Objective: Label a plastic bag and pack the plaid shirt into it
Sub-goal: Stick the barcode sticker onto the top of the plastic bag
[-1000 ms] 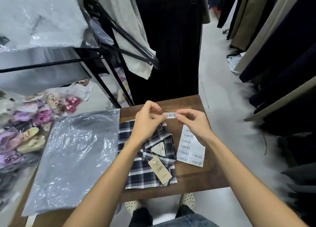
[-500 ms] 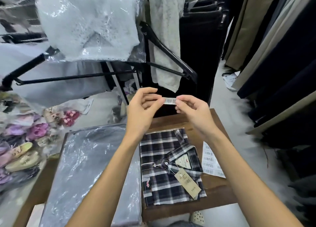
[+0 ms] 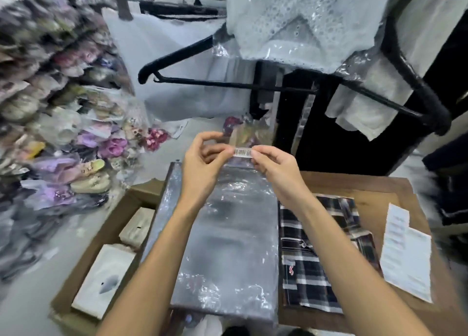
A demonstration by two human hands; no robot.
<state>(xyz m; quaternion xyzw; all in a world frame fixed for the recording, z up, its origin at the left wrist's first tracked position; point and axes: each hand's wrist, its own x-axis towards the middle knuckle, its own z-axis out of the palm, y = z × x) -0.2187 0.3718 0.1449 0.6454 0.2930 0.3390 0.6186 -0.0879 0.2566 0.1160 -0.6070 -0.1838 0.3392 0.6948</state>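
Note:
A small white barcode label (image 3: 242,152) is stretched between my two hands in the air. My left hand (image 3: 202,166) pinches its left end and my right hand (image 3: 276,168) pinches its right end. Both hover above the far end of a grey, shiny plastic bag (image 3: 228,247) that lies flat on the wooden table (image 3: 354,183). The folded dark plaid shirt (image 3: 316,267) lies on the table just right of the bag, partly covered by my right forearm.
A white sheet of barcode labels (image 3: 405,254) lies right of the shirt. A cardboard box (image 3: 101,237) with white wrapped packs stands left of the table. Bagged shoes (image 3: 76,163) pile up at the left. Black hangers (image 3: 228,82) with bagged clothes hang ahead.
My view has swung to the left, and both hands with the label have moved from above the shirt to above the far end of the plastic bag.

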